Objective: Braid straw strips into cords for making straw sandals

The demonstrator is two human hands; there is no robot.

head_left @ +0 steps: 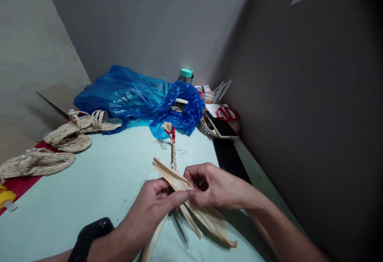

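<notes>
Both hands meet low in the middle of the view over a pale green table (98,182). My left hand (155,206) pinches a bundle of dry straw strips (172,176) with thumb and fingers closed. My right hand (215,186) grips the same strips from the right, fingers curled round them. Loose ends of the strips (209,222) fan out below the hands. A thin braided cord (173,154) runs away from the hands to a red tie (172,133). A black watch (89,234) is on my left wrist.
A crumpled blue plastic bag (134,98) lies at the back, with a teal-capped bottle (186,75) behind it. Coils of woven straw rope (72,134) lie at the left. A phone (223,127), red scissors (228,113) and small clutter sit by the dark right wall.
</notes>
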